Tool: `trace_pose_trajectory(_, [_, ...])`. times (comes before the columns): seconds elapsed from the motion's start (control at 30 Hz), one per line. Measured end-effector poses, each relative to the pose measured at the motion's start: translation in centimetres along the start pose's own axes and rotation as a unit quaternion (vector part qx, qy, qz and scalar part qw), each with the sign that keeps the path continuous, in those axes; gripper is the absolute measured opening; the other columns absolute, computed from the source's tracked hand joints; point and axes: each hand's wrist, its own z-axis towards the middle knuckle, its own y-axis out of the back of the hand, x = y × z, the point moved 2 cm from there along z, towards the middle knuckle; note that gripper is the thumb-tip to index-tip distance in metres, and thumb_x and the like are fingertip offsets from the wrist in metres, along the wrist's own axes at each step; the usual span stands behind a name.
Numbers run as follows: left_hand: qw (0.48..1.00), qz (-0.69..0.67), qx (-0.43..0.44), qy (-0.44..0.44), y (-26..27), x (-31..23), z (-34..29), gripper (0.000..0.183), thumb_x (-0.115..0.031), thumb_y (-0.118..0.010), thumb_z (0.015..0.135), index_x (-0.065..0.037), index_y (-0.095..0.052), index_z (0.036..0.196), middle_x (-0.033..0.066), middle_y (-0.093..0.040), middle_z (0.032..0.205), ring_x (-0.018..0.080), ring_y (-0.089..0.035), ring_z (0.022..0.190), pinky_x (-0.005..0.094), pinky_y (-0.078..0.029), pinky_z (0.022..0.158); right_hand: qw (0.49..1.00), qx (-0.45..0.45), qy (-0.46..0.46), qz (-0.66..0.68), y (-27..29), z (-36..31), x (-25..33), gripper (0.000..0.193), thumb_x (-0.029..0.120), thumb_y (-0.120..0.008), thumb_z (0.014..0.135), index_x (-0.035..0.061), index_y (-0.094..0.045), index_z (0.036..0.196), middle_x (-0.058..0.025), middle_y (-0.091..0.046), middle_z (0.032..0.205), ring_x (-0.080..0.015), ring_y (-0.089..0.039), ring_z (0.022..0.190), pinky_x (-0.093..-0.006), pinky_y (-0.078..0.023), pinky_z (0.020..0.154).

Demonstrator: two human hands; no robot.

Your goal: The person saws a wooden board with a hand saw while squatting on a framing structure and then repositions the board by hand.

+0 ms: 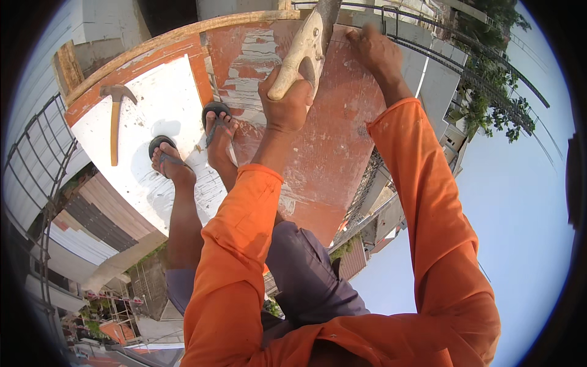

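My left hand (287,104) is wrapped round the worn, pale handle of a handsaw (299,54). The metal blade runs up past the far edge of the view, so most of it is hidden. Beneath the saw lies a reddish-brown panel (330,144) with grey, streaky residue. Over the panel's far right part, my right hand (378,56) is closed, with its fingers curled and slightly blurred. Whatever those fingers hold, if anything, cannot be made out. Dark steel bars pass just beyond that hand.
A claw hammer (116,119) with a wooden handle rests on a white board (143,165) to the left. My sandalled feet stand by the board and panel. A wooden strip (165,46) borders the far side. Rebar (471,70) juts out at right; buildings lie far below.
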Motion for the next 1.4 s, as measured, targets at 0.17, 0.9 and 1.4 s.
trace_pose_trajectory(0.17, [0.979,-0.102,-0.006,0.176,-2.6,-3.2,0.9,0.011,-0.009,-0.057,0.070,0.000,-0.055,0.077,0.0051,-0.054,0.059,0.0106,-0.050,0.049,0.0276,-0.040,0.046,1.000,0.018,-0.008,0.006,-0.2,1.0,-2.6,0.058,0.054,-0.046,0.088,0.0028,-0.055,0.113,-0.0218,-0.064,0.106,-0.0375,-0.060,0.102,-0.0445,-0.046,0.086])
trace_pose_trajectory(0.9, [0.997,0.038,0.042,0.050,-2.6,-2.7,-8.4,0.009,0.001,-0.052,0.071,0.005,-0.057,0.078,0.0130,-0.061,0.077,0.0128,-0.061,0.071,0.0266,-0.050,0.059,0.999,0.002,-0.006,0.037,-2.8,3.2,-7.0,0.053,0.052,-0.046,0.089,0.0039,-0.055,0.110,-0.0197,-0.065,0.106,-0.0353,-0.060,0.104,-0.0452,-0.044,0.088])
trace_pose_trajectory(1.4, [0.999,-0.013,-0.052,-0.010,-5.2,0.5,-4.3,0.006,-0.001,-0.056,0.072,0.003,-0.053,0.075,0.0091,-0.056,0.069,0.0158,-0.056,0.065,0.0302,-0.046,0.059,0.999,-0.027,0.000,0.027,-0.8,3.0,-5.0,0.056,0.056,-0.042,0.090,0.0039,-0.056,0.107,-0.0216,-0.066,0.098,-0.0378,-0.062,0.097,-0.0448,-0.046,0.084])
